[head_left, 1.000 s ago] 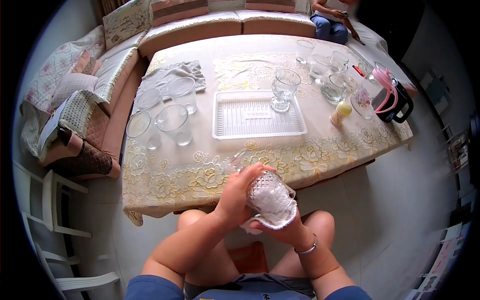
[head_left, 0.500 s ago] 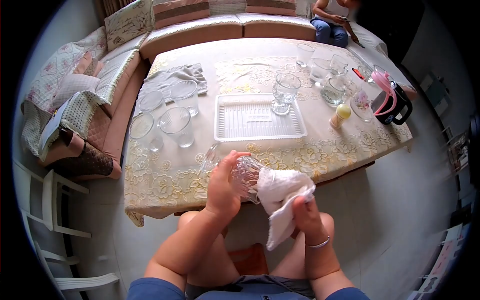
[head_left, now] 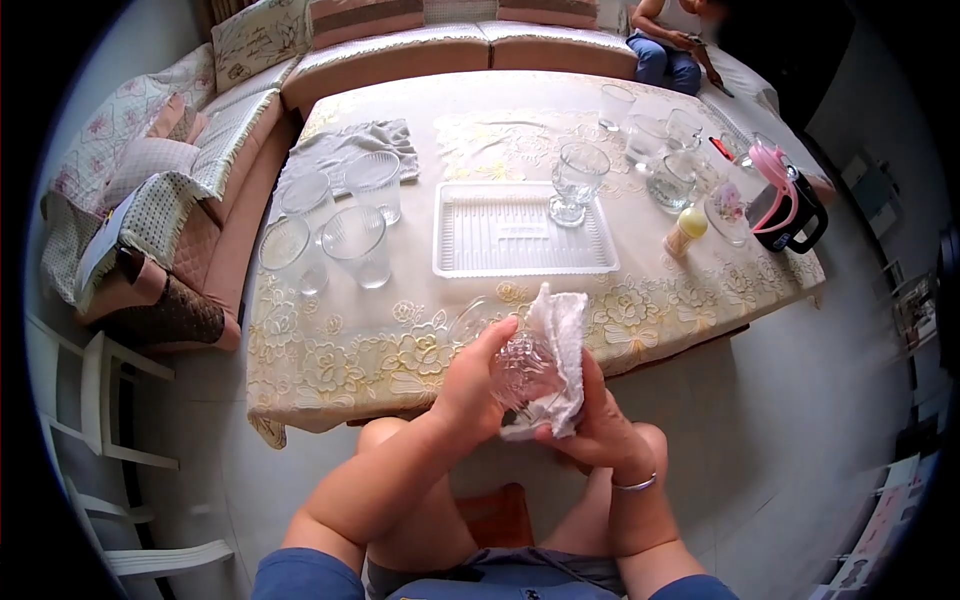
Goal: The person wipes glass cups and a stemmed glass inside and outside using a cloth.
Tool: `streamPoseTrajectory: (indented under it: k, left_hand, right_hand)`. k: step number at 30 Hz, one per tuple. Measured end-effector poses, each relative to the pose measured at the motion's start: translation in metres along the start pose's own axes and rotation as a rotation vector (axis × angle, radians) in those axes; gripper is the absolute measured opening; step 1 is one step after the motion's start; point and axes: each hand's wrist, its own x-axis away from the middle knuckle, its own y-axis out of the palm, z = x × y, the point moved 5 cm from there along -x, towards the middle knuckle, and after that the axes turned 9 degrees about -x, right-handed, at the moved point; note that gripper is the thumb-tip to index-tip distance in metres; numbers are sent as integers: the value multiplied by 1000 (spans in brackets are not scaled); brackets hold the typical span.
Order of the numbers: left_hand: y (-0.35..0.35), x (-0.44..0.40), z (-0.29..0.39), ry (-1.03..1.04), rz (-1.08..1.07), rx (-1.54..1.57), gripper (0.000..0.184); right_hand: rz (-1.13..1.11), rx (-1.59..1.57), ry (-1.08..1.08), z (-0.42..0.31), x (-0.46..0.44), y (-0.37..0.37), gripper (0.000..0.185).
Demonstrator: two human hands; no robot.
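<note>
Held over my lap near the table edge is a clear patterned footed glass point(head_left: 520, 370), its base end pointing up and left. My left hand point(head_left: 475, 375) is closed around its left side. My right hand point(head_left: 600, 420) grips a white cloth point(head_left: 562, 345) and presses it against the glass's right end, which the cloth partly hides. Just beyond my hands lies a white ribbed plastic tray point(head_left: 470, 262), with a similar footed glass point(head_left: 578, 180) standing upright on its right part.
Several ribbed tumblers point(head_left: 356, 245) stand at left by a grey cloth point(head_left: 350, 155). On the right are clear glasses and mugs point(head_left: 670, 185), a yellow-capped toothpick holder point(head_left: 685, 232) and a black-and-pink kettle point(head_left: 785, 210). A person point(head_left: 670, 50) sits on the far sofa point(head_left: 390, 70).
The cloth, earlier bunched inside or over the glass's right end and hanging down, is now spread upright against it. My right hand has moved left and closer to my left hand.
</note>
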Motion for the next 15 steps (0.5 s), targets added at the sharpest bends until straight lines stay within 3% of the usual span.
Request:
streamPoseTrajectory:
  k: [1, 8, 12, 13, 15]
  left_hand:
    - [0, 2, 0, -3, 4, 2, 36]
    - [-3, 11, -2, -87, 11, -203, 36]
    - [1, 9, -8, -87, 12, -119, 33]
    - [1, 8, -11, -84, 27, -91, 32]
    - [-2, 2, -21, -40, 34, -73, 32]
  right_hand:
    - [-112, -118, 60, 0, 1, 0, 88]
    - [-314, -400, 218, -13, 10, -3, 88]
    - [-232, -439, 245, -5, 10, -9, 77]
    - [-140, -262, 84, -11, 2, -5, 68]
    - [-17, -165, 20, 5, 1, -2, 63]
